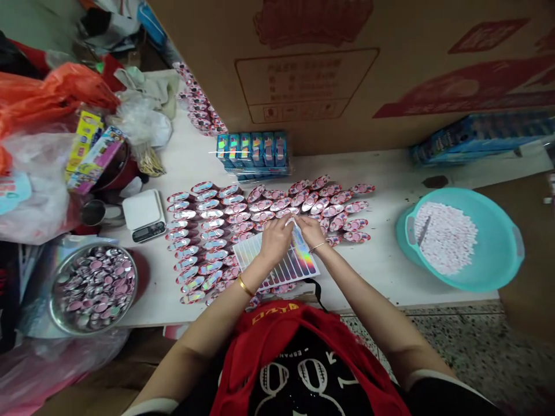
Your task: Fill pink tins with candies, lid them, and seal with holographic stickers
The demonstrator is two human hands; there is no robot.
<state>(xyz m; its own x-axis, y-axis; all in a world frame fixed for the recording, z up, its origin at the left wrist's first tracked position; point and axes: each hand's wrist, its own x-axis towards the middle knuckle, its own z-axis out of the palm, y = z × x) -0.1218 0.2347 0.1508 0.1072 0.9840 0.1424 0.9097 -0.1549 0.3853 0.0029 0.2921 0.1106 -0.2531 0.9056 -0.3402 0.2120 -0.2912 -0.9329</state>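
Observation:
A shiny rainbow sticker sheet (pixel 277 271), marked in narrow strips, lies slanted over the front rows of small oval containers. At its far edge my left hand (pixel 277 236) and my right hand (pixel 311 232) meet, fingertips pinched close together. Both seem closed on the sheet's upper part; a small pale bit shows between them, too small to make out. Around the hands stand several rows of oval containers with red, patterned sides. Those at the left, such as one container (pixel 212 234), have silvery tops, while a container at the right (pixel 356 237) has a pink top.
On the right stands a turquoise basin (pixel 498 242) with small white pieces. A steel bowl (pixel 56 306) of pink and silver round pieces sits left, near a digital scale (pixel 142 211). Blue boxes (pixel 251 153) stand before a large carton (pixel 312 75). Plastic bags (pixel 39 185) crowd the left.

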